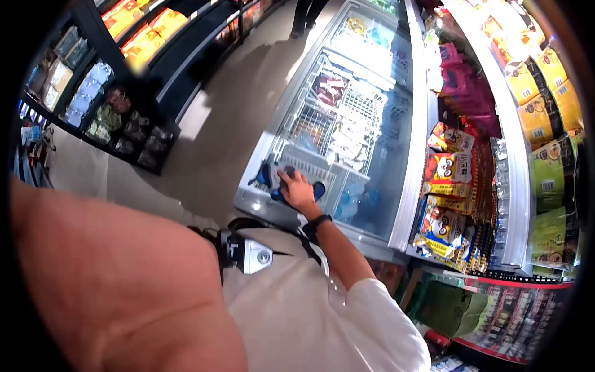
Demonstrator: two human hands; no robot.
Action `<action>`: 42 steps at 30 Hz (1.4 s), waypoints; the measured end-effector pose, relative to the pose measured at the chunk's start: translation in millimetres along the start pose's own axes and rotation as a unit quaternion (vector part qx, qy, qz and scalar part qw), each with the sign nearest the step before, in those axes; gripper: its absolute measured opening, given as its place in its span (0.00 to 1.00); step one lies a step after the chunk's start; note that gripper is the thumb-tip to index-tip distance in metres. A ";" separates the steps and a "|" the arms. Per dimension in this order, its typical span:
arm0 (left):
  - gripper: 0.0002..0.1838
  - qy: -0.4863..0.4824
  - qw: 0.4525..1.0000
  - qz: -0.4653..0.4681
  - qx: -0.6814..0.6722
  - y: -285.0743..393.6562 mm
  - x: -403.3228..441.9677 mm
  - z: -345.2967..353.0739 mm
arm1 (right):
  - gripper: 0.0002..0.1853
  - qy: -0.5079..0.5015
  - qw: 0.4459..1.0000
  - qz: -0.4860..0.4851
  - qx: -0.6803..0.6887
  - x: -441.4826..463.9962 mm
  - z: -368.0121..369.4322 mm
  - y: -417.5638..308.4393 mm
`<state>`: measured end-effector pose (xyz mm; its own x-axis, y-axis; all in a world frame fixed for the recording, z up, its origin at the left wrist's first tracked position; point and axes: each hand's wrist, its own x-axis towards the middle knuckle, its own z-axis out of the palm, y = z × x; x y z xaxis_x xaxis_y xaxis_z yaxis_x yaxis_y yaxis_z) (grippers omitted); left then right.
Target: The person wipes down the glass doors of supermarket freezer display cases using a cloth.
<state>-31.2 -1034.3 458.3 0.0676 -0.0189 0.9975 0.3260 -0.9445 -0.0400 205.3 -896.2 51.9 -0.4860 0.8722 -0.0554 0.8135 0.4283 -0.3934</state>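
My right hand (298, 189), with a dark band on its wrist, lies palm down on a grey and blue cloth bundle that looks like a pair of gloves (268, 177). Its fingers are stretched out and a little apart, and parts of the bundle show on both sides of them. The bundle rests on the near end of a chest freezer (253, 201). Close to the lens, a large blurred part of my left hand or arm (136, 279) fills the lower left; no fingers show there. A grey device (256, 256) hangs at my chest.
White wire baskets (356, 102) with packaged goods stand inside the freezer. Bagged snacks (447, 167) line shelves on the right. A dark shelf unit (149, 164) stands left across the aisle floor (232, 111). Another person's legs (307, 15) are at the far end.
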 end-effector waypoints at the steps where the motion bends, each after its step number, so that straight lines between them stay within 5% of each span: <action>1: 0.12 0.001 1.000 -0.005 0.004 -1.9 -0.5 -3.9 | 0.31 -0.011 1.000 -0.004 0.009 1.0 3.7 -11.7; 5: 0.12 0.010 1.000 -0.024 0.014 -11.9 4.2 -31.5 | 0.37 -0.047 0.996 0.052 -0.052 7.5 12.4 -69.2; 14: 0.12 0.028 0.999 0.009 0.019 -52.1 11.2 -124.2 | 0.36 0.022 0.966 0.253 -0.048 88.5 38.1 -80.3; 21: 0.12 0.063 0.992 -0.023 0.104 -96.7 4.0 -208.4 | 0.36 0.144 0.960 0.234 -0.050 46.9 79.7 -102.3; 25: 0.13 0.059 0.974 -0.128 0.176 -139.6 -43.5 -203.1 | 0.37 0.047 0.939 0.341 0.029 48.3 68.8 -156.0; 27: 0.13 0.054 0.965 -0.215 0.142 -170.2 -102.3 -166.8 | 0.37 0.071 0.952 0.295 -0.040 51.9 81.2 -176.2; 32: 0.08 -0.268 0.886 -0.378 -0.005 -179.4 -249.5 -127.5 | 0.33 0.118 0.939 0.317 -0.056 66.9 85.2 -184.2; 37: 0.15 -0.455 0.792 -0.386 -0.131 -150.7 -343.7 -96.1 | 0.30 0.283 0.872 0.374 -0.141 78.8 111.9 -184.9; 42: 0.23 -0.519 0.735 -0.412 -0.145 -150.5 -365.1 -51.0 | 0.31 0.244 0.842 0.458 -0.146 101.9 115.1 -173.3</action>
<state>-153.0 -902.0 103.0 0.6918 0.7166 0.0894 0.4553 -0.5289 0.7162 -22.0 -908.7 8.8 0.5195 0.8310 0.1986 0.8542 -0.4998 -0.1431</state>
